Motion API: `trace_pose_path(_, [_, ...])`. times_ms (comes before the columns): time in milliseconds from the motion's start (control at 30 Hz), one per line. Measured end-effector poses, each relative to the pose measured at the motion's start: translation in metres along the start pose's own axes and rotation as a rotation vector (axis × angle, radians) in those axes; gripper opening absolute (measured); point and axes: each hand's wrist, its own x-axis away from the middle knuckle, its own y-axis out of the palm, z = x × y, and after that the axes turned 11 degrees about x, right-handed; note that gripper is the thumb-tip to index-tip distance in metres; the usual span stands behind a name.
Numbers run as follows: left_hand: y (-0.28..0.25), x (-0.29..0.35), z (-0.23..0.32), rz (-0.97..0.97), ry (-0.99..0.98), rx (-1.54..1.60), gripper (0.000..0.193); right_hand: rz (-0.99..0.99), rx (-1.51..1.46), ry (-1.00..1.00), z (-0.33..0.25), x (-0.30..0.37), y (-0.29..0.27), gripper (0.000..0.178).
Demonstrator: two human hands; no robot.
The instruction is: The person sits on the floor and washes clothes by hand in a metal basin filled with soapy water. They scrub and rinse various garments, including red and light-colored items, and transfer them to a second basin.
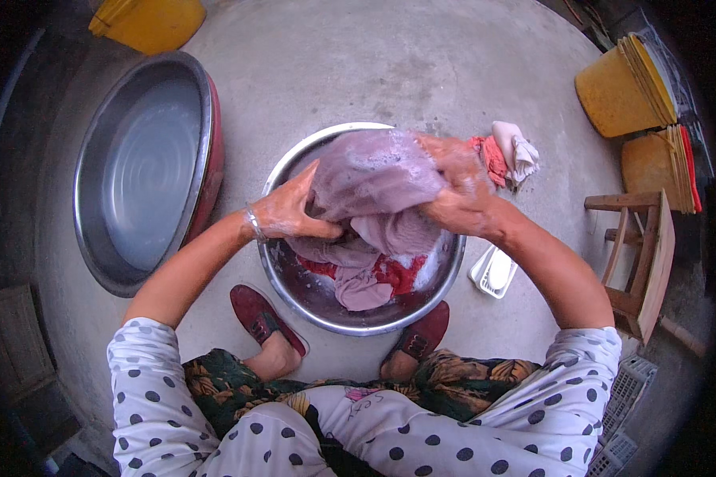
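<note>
A soapy mauve cloth (378,171), streaked with white suds, is stretched between my hands above a metal basin (363,328). My left hand (294,208), with a bracelet at the wrist, grips the cloth's left side, thumb toward me. Wet and foamy, my right hand (460,191) is closed on its right side; the right fingertips are partly hidden. The cloth's lower folds hang into the basin. Beneath them lie a pinkish piece of fabric (362,290) and a red cloth (404,274) among suds.
A large oval tub (147,175) of water stands on the left. Right of the basin are a white soap dish (492,272) and a bundle of red and pale cloths (517,151). A wooden stool (648,262) and yellow buckets (620,87) stand farther right.
</note>
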Motion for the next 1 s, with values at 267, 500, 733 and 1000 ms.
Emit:
trace_pose_path(267, [-0.011,0.011,0.012,0.169,0.022,0.408,0.05,-0.105,-0.158,0.343,-0.025,-0.023,-0.034,0.028])
trace_pose_path(500, [-0.031,0.004,-0.01,0.284,-0.027,-0.162,0.037,-0.346,0.023,0.86,0.024,0.005,-0.011,0.03])
trace_pose_path(733, [-0.029,0.003,0.03,0.122,0.145,-0.189,0.038,-0.073,-0.24,0.485,-0.041,-0.022,-0.04,0.021])
trace_pose_path(1000, [-0.017,0.009,0.065,0.194,-0.105,0.105,0.035,-0.378,-0.377,0.631,0.025,-0.008,-0.034,0.031])
